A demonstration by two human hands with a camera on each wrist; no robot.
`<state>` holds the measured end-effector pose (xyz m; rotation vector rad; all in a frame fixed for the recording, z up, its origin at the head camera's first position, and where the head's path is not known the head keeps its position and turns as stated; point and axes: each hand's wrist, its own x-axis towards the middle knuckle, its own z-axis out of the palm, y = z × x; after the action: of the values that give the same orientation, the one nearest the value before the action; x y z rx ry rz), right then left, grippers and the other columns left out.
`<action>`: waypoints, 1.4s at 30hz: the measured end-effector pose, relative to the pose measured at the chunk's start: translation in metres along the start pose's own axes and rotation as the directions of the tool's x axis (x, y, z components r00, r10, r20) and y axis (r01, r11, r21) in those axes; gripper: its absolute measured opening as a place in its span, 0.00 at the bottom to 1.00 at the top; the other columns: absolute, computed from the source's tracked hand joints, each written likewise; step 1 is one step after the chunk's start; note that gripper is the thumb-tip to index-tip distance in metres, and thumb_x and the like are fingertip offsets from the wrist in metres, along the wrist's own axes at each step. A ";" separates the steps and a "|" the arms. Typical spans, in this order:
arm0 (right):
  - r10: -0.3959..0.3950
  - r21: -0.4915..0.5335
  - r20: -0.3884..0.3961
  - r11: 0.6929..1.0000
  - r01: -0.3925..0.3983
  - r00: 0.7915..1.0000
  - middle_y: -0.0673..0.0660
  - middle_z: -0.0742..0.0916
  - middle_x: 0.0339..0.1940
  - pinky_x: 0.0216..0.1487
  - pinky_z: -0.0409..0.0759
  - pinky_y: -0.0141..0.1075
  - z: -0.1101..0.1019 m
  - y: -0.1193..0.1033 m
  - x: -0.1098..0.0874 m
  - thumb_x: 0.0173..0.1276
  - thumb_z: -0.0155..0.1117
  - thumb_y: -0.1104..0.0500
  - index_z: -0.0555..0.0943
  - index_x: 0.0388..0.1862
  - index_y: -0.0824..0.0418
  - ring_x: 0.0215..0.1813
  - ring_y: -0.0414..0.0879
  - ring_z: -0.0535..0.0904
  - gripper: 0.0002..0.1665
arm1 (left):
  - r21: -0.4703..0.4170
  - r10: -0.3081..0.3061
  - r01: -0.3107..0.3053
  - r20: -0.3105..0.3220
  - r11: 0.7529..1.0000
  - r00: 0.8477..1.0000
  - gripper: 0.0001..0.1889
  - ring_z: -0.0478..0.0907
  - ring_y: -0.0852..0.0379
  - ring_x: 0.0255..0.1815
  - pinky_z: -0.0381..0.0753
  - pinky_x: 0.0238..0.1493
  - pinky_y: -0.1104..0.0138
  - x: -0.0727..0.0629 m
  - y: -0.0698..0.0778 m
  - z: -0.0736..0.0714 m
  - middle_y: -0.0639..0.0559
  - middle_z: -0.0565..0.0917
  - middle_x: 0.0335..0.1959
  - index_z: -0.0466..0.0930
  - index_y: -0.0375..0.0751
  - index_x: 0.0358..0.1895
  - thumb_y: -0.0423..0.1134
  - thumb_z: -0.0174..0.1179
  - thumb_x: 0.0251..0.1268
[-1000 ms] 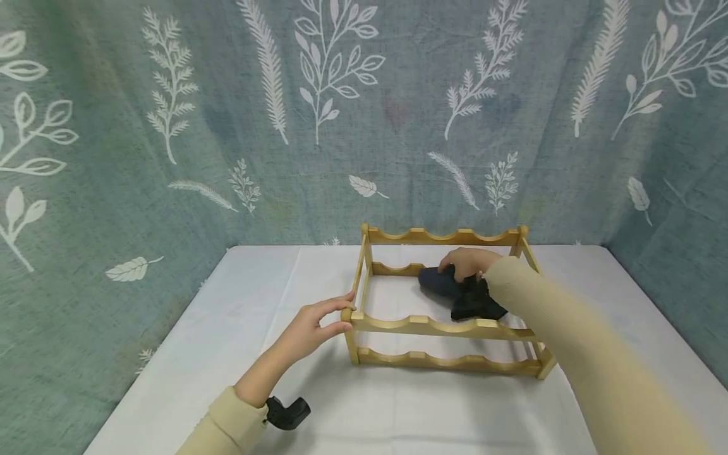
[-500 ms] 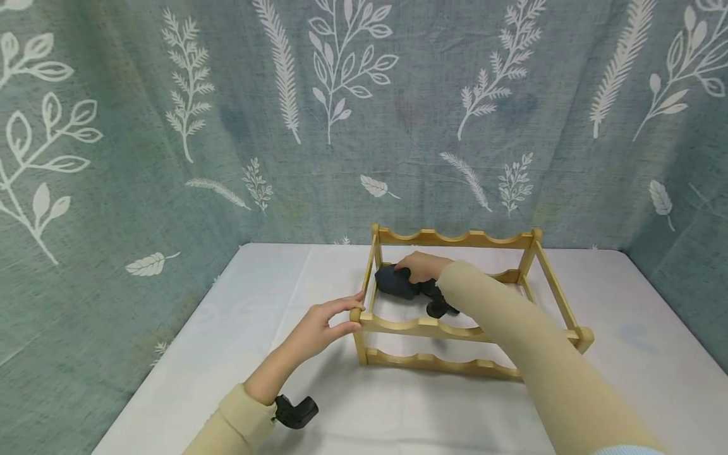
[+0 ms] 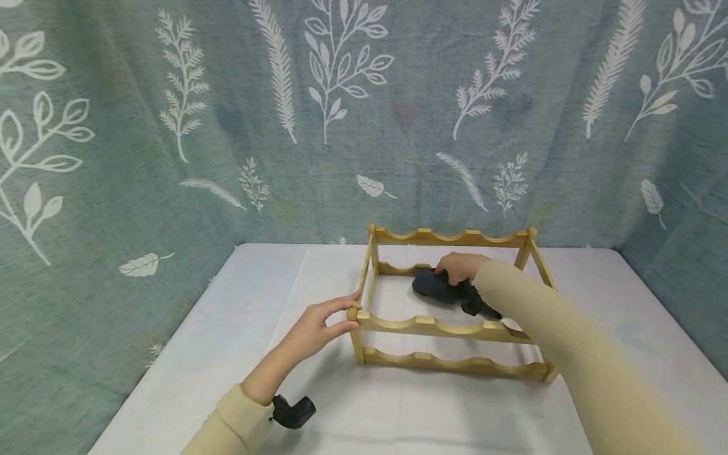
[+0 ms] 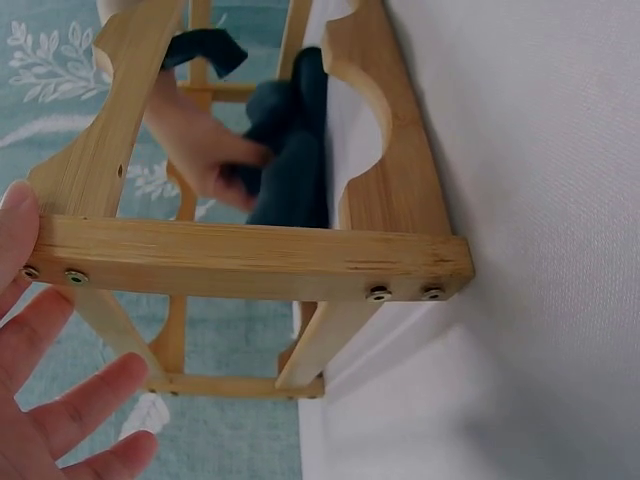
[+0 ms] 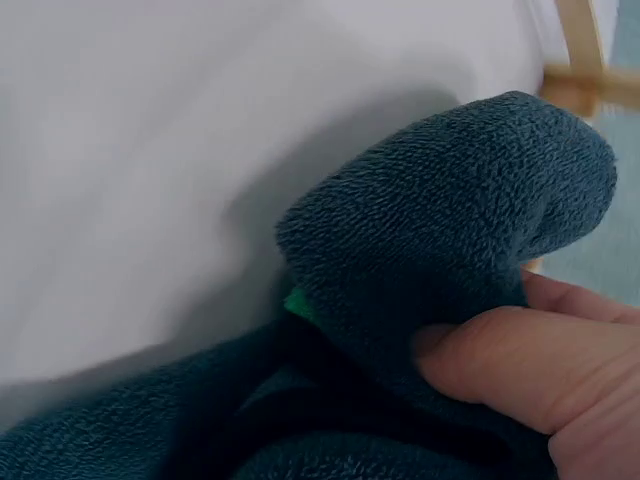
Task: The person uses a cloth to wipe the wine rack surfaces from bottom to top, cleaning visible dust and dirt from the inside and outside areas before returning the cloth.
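Note:
A wooden rack with scalloped rails stands on the white-covered table. My left hand grips its front left corner between thumb and fingers; the other fingers are spread in the left wrist view. Inside the rack's frame, my right hand pinches a dark blue terry cloth. In the right wrist view the cloth looks bunched, and my thumb presses into its fold. A small green patch shows at its edge. The right hand's fingers beneath the cloth are mostly hidden.
White cloth covers the table. A green-grey curtain with white leaf prints hangs behind and at the sides. A black wrist camera sticks out from the left sleeve.
My right hand swept left with the cloth inside the rack, then came back to the right. The left hand keeps its hold on the corner. The head view shifted slightly.

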<state>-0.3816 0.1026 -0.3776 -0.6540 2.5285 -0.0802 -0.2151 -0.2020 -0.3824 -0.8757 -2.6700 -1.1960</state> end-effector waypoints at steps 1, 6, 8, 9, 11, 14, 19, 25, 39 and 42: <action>0.006 0.000 -0.001 1.000 -0.006 1.000 0.65 0.69 0.65 0.23 0.68 0.35 0.000 0.006 -0.003 0.60 0.52 0.74 0.71 0.63 0.59 0.49 0.51 0.70 0.31 | -0.001 -0.003 0.003 -0.001 1.000 1.000 0.17 0.67 0.51 0.63 0.67 0.60 0.53 0.000 0.000 0.000 0.53 0.70 0.63 0.79 0.48 0.50 0.47 0.60 0.57; 0.043 -0.010 0.017 0.999 -0.043 0.999 0.67 0.69 0.65 0.27 0.67 0.36 0.002 0.036 -0.018 0.57 0.52 0.77 0.71 0.62 0.61 0.48 0.52 0.70 0.32 | -0.005 -0.008 0.008 -0.001 1.000 1.000 0.17 0.67 0.52 0.64 0.66 0.61 0.53 0.000 0.000 -0.001 0.54 0.70 0.63 0.79 0.48 0.49 0.47 0.60 0.58; 0.064 -0.027 0.024 0.998 -0.063 0.998 0.68 0.70 0.64 0.27 0.66 0.35 0.002 0.046 -0.022 0.56 0.53 0.77 0.72 0.62 0.61 0.46 0.51 0.70 0.33 | -0.002 -0.005 0.005 0.001 1.000 1.000 0.17 0.67 0.51 0.64 0.66 0.61 0.53 0.000 0.000 -0.001 0.53 0.70 0.63 0.79 0.46 0.50 0.47 0.60 0.58; 0.076 -0.033 0.026 0.997 -0.075 0.997 0.68 0.70 0.64 0.28 0.66 0.35 0.002 0.049 -0.025 0.55 0.53 0.78 0.72 0.62 0.62 0.45 0.50 0.70 0.33 | -0.002 -0.004 0.004 0.002 1.000 1.000 0.17 0.67 0.51 0.64 0.66 0.60 0.52 0.000 0.000 0.000 0.52 0.70 0.63 0.79 0.46 0.50 0.46 0.60 0.57; 0.101 -0.043 0.025 0.994 -0.099 0.995 0.68 0.71 0.63 0.29 0.64 0.35 0.003 0.055 -0.029 0.54 0.53 0.78 0.73 0.61 0.62 0.42 0.50 0.69 0.33 | -0.003 0.001 -0.001 0.002 1.000 1.000 0.18 0.67 0.50 0.63 0.66 0.60 0.52 0.000 0.001 0.000 0.51 0.70 0.63 0.79 0.44 0.50 0.45 0.60 0.57; 0.131 -0.035 0.031 0.991 -0.130 0.991 0.69 0.71 0.62 0.31 0.64 0.36 0.002 0.059 -0.034 0.54 0.53 0.78 0.73 0.61 0.62 0.42 0.50 0.69 0.33 | -0.012 0.002 -0.002 0.001 1.000 1.000 0.17 0.67 0.49 0.64 0.66 0.60 0.51 0.000 0.001 0.001 0.50 0.70 0.63 0.79 0.44 0.50 0.44 0.60 0.57; 0.108 0.100 0.093 0.988 -0.118 0.990 0.70 0.64 0.66 0.37 0.73 0.40 0.002 0.058 -0.037 0.58 0.58 0.65 0.65 0.66 0.63 0.55 0.57 0.69 0.34 | -0.010 0.006 -0.007 -0.009 1.000 1.000 0.16 0.67 0.49 0.63 0.66 0.60 0.52 0.000 0.000 0.000 0.51 0.70 0.63 0.79 0.47 0.50 0.44 0.60 0.57; -0.063 0.218 0.041 0.975 0.053 0.997 0.70 0.63 0.67 0.46 0.76 0.46 0.007 0.052 -0.031 0.55 0.61 0.63 0.64 0.67 0.62 0.62 0.60 0.65 0.38 | -0.022 0.000 0.000 0.002 1.000 1.000 0.15 0.67 0.50 0.63 0.67 0.60 0.52 -0.001 0.001 -0.001 0.50 0.70 0.63 0.79 0.48 0.49 0.44 0.60 0.58; -0.366 0.071 -0.255 0.916 0.395 0.895 0.61 0.71 0.65 0.58 0.68 0.45 -0.013 -0.059 0.023 0.65 0.55 0.66 0.66 0.66 0.57 0.63 0.55 0.68 0.30 | 0.003 -0.034 0.034 0.023 0.999 0.999 0.18 0.66 0.51 0.64 0.66 0.60 0.52 -0.004 0.005 -0.001 0.51 0.70 0.64 0.78 0.48 0.51 0.48 0.59 0.57; -0.337 0.043 -0.389 0.923 0.383 0.857 0.63 0.74 0.59 0.50 0.72 0.44 -0.018 -0.075 0.027 0.66 0.56 0.65 0.68 0.65 0.57 0.55 0.55 0.73 0.28 | 0.019 -0.042 0.042 0.022 0.999 0.999 0.19 0.67 0.51 0.64 0.66 0.61 0.53 -0.004 0.007 -0.002 0.51 0.70 0.63 0.78 0.48 0.51 0.49 0.59 0.57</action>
<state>-0.3786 0.0224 -0.3613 -1.1530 2.6924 -0.5347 -0.2087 -0.2020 -0.3776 -0.8392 -2.7254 -1.1748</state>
